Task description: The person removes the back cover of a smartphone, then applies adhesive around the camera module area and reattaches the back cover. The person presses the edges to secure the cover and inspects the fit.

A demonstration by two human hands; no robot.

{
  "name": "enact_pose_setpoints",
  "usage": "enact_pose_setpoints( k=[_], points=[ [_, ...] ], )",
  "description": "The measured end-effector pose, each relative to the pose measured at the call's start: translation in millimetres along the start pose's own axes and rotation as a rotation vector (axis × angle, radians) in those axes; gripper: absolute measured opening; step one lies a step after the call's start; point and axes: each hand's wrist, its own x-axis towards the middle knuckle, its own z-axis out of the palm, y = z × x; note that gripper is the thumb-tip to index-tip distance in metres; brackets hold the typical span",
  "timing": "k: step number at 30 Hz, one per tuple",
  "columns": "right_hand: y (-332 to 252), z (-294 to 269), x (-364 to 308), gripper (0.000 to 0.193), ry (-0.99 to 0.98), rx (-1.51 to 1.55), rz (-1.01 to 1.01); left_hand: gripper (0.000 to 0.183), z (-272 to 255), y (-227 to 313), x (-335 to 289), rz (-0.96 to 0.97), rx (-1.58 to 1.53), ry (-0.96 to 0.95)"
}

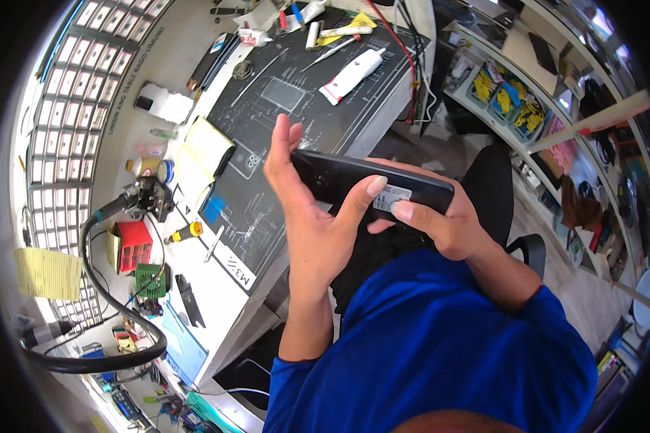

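A black smartphone (334,172) is held between my hands, off the near edge of the workbench. A white printed label (391,196) is stuck on the side facing me. My left hand (312,227) supports the phone's left part, its thumb pressed at the label's left side and some fingers raised past the phone's edge. Around the phone's right end my right hand (451,225) is closed, with the thumb on the label's lower edge. The fingers behind the phone are mostly hidden.
A black work mat (267,130) covers the bench, with a white tube (352,76) at its far side. Left of it are a yellow-handled tool (186,232), a red box (131,245) and a thick black bendable arm (97,289). Shelves (556,123) stand at right.
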Motion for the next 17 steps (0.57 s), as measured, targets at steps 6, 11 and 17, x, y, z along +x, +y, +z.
enact_pose_setpoints(
  k=[6, 11, 17],
  points=[
    [-6, -13, 0, 0.055, 0.039, 0.274, 0.091, 0.096, -20, 4, 5, 0.068, 0.119, 0.011],
    [-6, -15, -1, 0.053, 0.035, 0.374, 0.031, 0.12, -13, -11, -7, -0.237, -0.653, 0.034],
    [1, -4, 3, 0.056, 0.007, 0.156, 0.003, 0.104, 21, -5, -49, -0.438, -0.926, -0.173]
  ],
)
